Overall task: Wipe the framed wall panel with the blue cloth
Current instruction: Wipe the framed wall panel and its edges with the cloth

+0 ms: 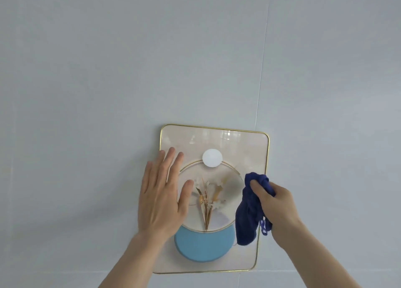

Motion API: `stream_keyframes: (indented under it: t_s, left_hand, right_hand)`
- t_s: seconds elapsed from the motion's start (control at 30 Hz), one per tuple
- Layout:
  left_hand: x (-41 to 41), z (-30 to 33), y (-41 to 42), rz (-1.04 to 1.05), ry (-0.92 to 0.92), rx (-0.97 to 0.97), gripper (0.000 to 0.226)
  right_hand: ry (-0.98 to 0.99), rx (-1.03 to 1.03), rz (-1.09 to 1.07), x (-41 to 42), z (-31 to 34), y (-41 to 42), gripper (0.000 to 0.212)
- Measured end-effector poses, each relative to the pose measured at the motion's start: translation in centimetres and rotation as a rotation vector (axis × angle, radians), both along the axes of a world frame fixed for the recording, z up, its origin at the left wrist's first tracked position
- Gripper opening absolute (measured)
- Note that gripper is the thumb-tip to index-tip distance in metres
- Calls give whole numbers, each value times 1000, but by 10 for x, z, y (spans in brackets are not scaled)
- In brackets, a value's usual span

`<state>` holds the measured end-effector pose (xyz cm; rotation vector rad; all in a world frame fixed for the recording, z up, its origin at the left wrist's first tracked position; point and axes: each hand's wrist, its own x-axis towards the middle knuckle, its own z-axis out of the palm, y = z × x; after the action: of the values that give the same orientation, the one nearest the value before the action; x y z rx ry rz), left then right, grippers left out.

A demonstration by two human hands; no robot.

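Framed wall panel [213, 140]: gold-edged, rounded corners, mounted on pale wall [108, 70], long axis running 12 to 6 o'clock. Left hand [161, 192]: fingers spread, flat over panel's 9 o'clock edge. Right hand [275, 205]: clenched around bunched blue cloth [248, 214] at 3 o'clock edge, cloth hanging toward 6.

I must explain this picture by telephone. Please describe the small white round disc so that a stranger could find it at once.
On the pale grey wall hangs a cream panel with a thin gold frame. In its upper half, where a thin gold ring peaks, sits the small white round disc. Unlike the larger light blue disc below, it is plain white and small.
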<state>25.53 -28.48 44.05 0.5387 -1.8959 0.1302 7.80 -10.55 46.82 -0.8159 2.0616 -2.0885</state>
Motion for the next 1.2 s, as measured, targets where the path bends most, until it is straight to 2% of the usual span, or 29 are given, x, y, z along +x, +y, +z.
stream_keyframes:
  t_s: [0.1, 0.27, 0.33, 0.4, 0.53, 0.67, 0.83, 1.07, 1.2]
  left_hand:
    - [10, 6, -26, 55, 67, 63, 65]
    - [5, 11, -60, 86, 127, 65, 64]
    - [-2, 10, -67, 54, 124, 26, 65]
    - [-9, 7, -74, 25, 141, -8, 66]
    - [-24, -2, -86, 40, 162, -55, 65]
    - [-37, -6, -95, 117, 188, -85, 66]
    - [-41, -11, -102, 81, 240, -142, 70]
    - [-41, -14, -106, 29, 291, -163, 71]
    - [-41, -13, -104, 47, 294, -150, 67]
  right_hand:
    - [149, -172, 5, 21, 27, -21, 29]
    - [728, -248, -63, 52, 57, -77, 6]
    - [990, -194, -114, 54, 59, -102, 30]
    - [1142, -139, -128, 51, 58, -124, 46]
    - [1273, -104, -163, 45, 47, -154, 50]
    - [1245, -228, -224, 43, 40, -173, 52]
    - [1251, -298, -249, 43, 38, -190, 50]
    - [1473, -211, -295, 48, 40, -197, 56]
    - [1521, -184, -309, 43, 39, -195, 59]
